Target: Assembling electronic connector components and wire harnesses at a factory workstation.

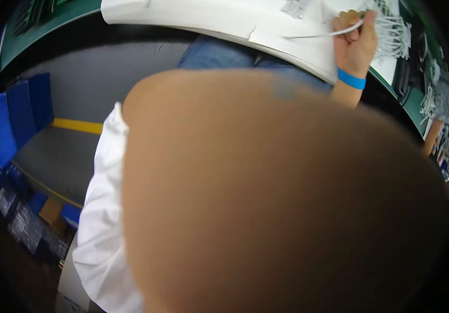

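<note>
My right hand, with a blue wristband, is at the upper right above a white work surface. Its fingers are curled closed around a thin white cable, whose free end reaches left over the surface. Just right of this hand lies a bundle of white cables. A bare arm, apparently my left, is raised very close and blurred. It fills the middle and lower picture, hiding much of the scene; its hand is out of sight. A clear plastic bag lies near the top.
Blue jeans show under the table edge. Another person's forearm is at the far right, near more white cables. Blue panels, a yellow floor stripe and a cardboard box are on the left.
</note>
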A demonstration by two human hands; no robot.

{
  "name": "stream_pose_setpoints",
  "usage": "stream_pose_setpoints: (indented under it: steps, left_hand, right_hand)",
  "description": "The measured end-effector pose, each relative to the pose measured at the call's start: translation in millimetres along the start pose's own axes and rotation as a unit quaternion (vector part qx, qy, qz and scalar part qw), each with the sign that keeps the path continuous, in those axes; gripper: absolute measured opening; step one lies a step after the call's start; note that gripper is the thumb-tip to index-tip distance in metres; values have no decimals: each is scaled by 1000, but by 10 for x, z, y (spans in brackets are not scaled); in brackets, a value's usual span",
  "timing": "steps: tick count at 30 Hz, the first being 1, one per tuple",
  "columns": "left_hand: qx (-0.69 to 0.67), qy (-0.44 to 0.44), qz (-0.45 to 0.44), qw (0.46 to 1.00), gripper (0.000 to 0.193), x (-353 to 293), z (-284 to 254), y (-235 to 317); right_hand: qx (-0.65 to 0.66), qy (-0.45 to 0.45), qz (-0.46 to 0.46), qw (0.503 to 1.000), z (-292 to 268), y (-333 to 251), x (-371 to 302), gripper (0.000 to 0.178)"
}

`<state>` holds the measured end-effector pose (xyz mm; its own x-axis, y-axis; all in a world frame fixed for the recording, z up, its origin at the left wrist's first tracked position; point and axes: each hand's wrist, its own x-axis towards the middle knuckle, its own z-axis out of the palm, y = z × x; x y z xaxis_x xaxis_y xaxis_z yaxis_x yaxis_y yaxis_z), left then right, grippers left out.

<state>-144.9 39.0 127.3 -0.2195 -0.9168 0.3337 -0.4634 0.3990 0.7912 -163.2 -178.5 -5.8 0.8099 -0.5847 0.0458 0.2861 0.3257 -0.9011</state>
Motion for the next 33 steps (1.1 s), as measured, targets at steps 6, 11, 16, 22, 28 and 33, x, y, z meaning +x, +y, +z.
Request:
stream_pose_setpoints:
  steps: [6, 11, 16, 22, 28, 33]
  left_hand:
    - [29, -38, -40, 998, 28, 16, -426, -353]
    - [9, -3, -39, 999, 27, -18, -751, -682]
    - [97, 269, -145, 947, 30, -215, -839, -1280]
    - [121, 346, -152, 918, 29, -247, -797, -1740]
    - [161, 318, -138, 924, 24, -192, -722, -1704]
    - [161, 311, -131, 928, 24, -137, -584, -1730]
  right_hand:
    - [27, 9, 31, 999, -47, -121, -80, 46]
    - [52, 39, 54, 996, 38, 22, -198, 46]
    - [-114, 132, 121, 977, 169, -227, -87, 28]
    - [-412, 84, -22, 907, 320, -447, 351, 25]
    - [-581, 119, -52, 804, 411, -221, 582, 30]
    - [-519, 206, -61, 828, 200, -115, 316, 28]
